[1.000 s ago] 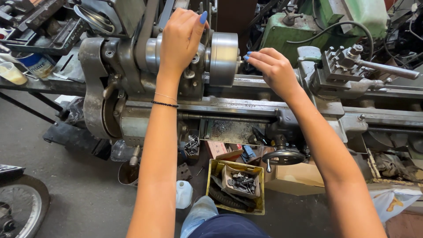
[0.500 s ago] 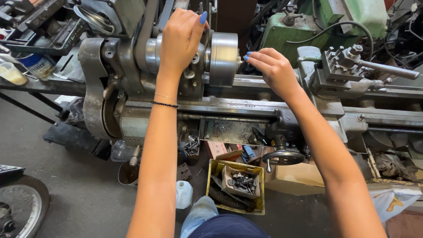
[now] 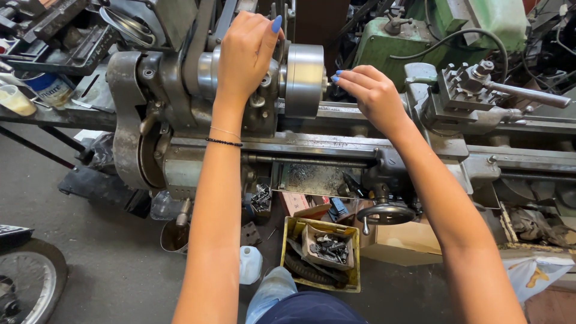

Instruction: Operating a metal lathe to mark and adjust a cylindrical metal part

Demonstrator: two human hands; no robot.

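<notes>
A: Left hand (image 3: pixel 243 57)?
B: Draped over the top of the lathe (image 3: pixel 198 156) headstock, just left of the round steel chuck (image 3: pixel 304 80). Fingers (image 3: pixel 264 30) curled down over the far side, blue nails showing; wrapped around part of the machine there, though exactly what, cannot tell. Thin black bracelet (image 3: pixel 223 142) on the wrist.

A: Right hand (image 3: pixel 372 96)?
B: Just right of the chuck face, above the lathe bed. Fingers (image 3: pixel 345 81) bunched together and pointing left toward the chuck's centre, tips pinched close. Hidden whether anything sits between them.

A: And the chuck itself?
B: Mounted on the spindle, between the two hands, axis running left to right. Left hand touching the housing beside it, right fingertips at or nearly at its face.

A: Around that?
B: Tool post (image 3: pixel 474 90) with a long handle (image 3: pixel 528 95) to the right on the carriage, well apart from the right hand. Lead screw (image 3: pixel 312 162) along the front of the bed. Handwheel (image 3: pixel 385 213) lower down. Yellow box (image 3: pixel 321 255) of small metal parts on the floor below, white plastic bottle (image 3: pixel 250 264) beside it. Green machine (image 3: pixel 396 39) behind. Wheel (image 3: pixel 27 282) at lower left.
</notes>
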